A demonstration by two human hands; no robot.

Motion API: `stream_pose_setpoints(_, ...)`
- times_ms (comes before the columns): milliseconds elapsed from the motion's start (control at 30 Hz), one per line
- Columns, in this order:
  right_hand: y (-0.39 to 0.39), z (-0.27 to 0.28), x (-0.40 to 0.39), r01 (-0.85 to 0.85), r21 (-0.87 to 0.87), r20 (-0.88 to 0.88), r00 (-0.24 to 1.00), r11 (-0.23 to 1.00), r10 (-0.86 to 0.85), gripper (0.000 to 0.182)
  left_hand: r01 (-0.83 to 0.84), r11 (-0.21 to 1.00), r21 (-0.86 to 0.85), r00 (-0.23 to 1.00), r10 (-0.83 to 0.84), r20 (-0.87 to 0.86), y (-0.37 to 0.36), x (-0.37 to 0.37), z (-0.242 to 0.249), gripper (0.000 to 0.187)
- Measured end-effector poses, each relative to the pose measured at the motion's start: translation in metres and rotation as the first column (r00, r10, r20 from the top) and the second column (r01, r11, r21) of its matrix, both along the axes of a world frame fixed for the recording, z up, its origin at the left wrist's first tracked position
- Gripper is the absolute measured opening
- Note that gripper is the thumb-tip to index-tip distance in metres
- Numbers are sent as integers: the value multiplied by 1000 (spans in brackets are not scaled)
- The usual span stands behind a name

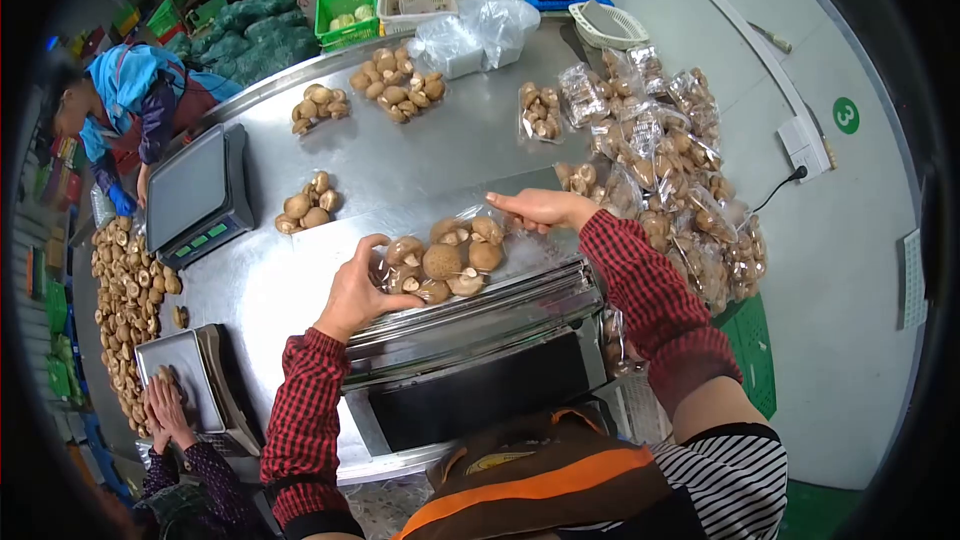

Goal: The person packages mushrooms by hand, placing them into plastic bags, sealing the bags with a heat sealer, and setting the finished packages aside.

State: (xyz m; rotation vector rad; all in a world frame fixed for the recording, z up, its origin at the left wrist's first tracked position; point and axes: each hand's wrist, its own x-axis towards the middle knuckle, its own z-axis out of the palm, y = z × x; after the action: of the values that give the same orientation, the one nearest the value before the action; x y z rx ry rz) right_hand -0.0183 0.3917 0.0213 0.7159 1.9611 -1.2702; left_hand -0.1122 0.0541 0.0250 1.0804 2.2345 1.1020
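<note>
A clear plastic bag of brown mushrooms (442, 261) lies at the near edge of the metal table, just beyond the rail of a sealing machine (470, 340). Curved around the bag's left end, my left hand (352, 290) grips it, thumb at the near side and fingers at the far side. My right hand (545, 208) is over the bag's loose clear end, its thumb stretched left and its other fingers curled. Whether film is between those fingers is hard to make out.
Packed mushroom bags (665, 155) are heaped at right. Small mushroom piles (308, 204) lie on the table (450, 150). Scales (190, 190) stand at left beside loose mushrooms (125, 290). A co-worker in blue (130, 90) and another person's hands (170, 410) are at left.
</note>
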Motion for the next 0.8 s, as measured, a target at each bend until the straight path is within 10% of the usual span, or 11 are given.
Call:
stream_pose_setpoints(133,5,-11,35,-108,4,-369,924,994,102,49,-43,997,61,900,12,436,-25,-15,-22,60)
stream_pose_setpoints(267,-22,-26,53,20,302,-559,814,953,160,44,-57,996,63,957,36,289,-38,-15,-45,24)
stream_pose_setpoints(300,-30,-36,57,125,42,-592,802,991,-76,39,-155,988,-20,968,156,198,-33,-8,-41,24)
stream_pose_setpoints(400,-55,-27,54,279,-578,-425,699,767,-575,35,-293,955,33,949,287,130,-22,-8,-37,29)
stream_pose_setpoints(600,-93,19,156,442,-720,-175,630,534,-757,35,-444,895,50,768,351,535,-27,75,-5,34)
stream_pose_setpoints(733,-129,1,233,522,-782,149,687,341,-711,35,-186,980,-64,937,197,288,-68,118,-11,38)
stream_pose_setpoints(800,-148,-5,254,578,-634,83,712,514,-697,33,-147,975,-164,954,184,237,-76,135,-16,41)
